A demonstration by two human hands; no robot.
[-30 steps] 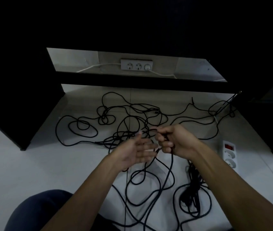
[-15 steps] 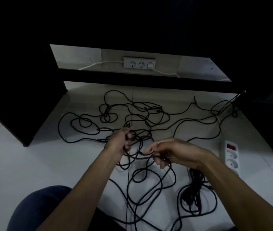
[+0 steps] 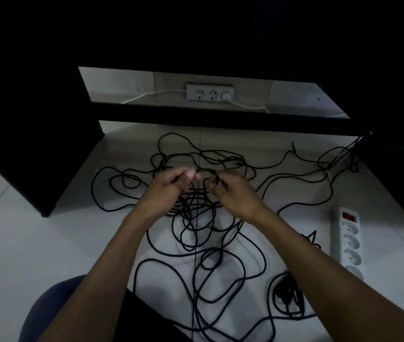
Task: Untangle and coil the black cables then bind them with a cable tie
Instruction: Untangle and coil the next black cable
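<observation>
While both hands hover over the tangle, the left hand (image 3: 168,191) pinches a strand between thumb and fingers, and the right hand (image 3: 230,191) curls round another loop just beside it. Black cables (image 3: 220,262) sprawl in loose, overlapping loops across the pale floor (image 3: 35,243). White power strip (image 3: 349,238) lies to the right, dark furniture (image 3: 23,144) looming behind.

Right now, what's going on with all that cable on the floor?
A person is working on the long tangled black cable sprawled over the white tiled floor. The left hand and right hand each pinch a stretch of it, holding a short span between them above the knot. Nothing is coiled yet. A white power strip with a red switch lies at the right.
</observation>
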